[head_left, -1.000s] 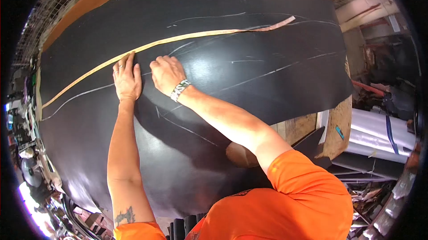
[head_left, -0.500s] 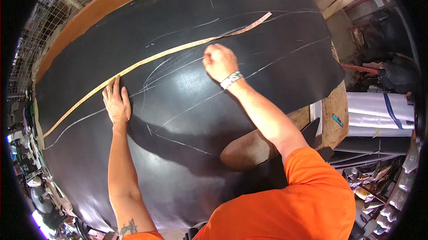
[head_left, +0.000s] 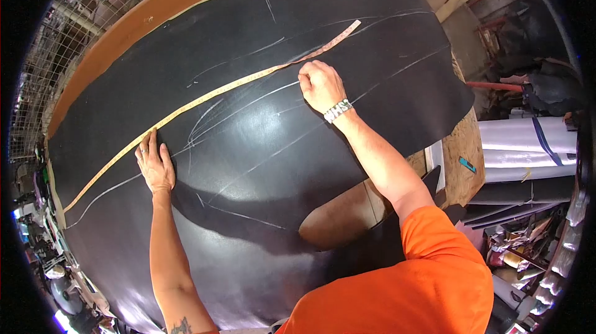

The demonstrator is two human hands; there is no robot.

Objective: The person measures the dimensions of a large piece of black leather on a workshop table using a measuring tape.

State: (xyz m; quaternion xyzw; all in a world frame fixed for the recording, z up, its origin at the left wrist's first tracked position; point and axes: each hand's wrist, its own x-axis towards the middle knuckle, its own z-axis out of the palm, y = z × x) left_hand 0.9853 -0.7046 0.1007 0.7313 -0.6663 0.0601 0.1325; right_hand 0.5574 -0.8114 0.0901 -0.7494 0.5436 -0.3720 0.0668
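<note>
A large black sheet point(head_left: 248, 154), smooth and marked with pale drawn lines, spreads over the work surface. Across it runs a yellow tape measure point(head_left: 211, 94) in a gentle curve, its pinkish end at the upper right. My left hand point(head_left: 155, 163) lies on the sheet with fingers spread, the fingertips touching the tape's lower edge. Just below the tape's right part, my right hand point(head_left: 322, 87) is closed on something I cannot make out, at the end of a white line.
A teal cutter point(head_left: 467, 164) lies on the wooden board at the right. Pale rolls point(head_left: 528, 143) are stacked beyond it. A brown strip point(head_left: 136, 30) borders the sheet's far left edge, beside wire mesh point(head_left: 53, 48). An oval brown patch shows near my right forearm.
My right hand has moved slightly right along the sheet, and the white line behind it reaches further. The view has shifted a little. My left hand still rests by the tape.
</note>
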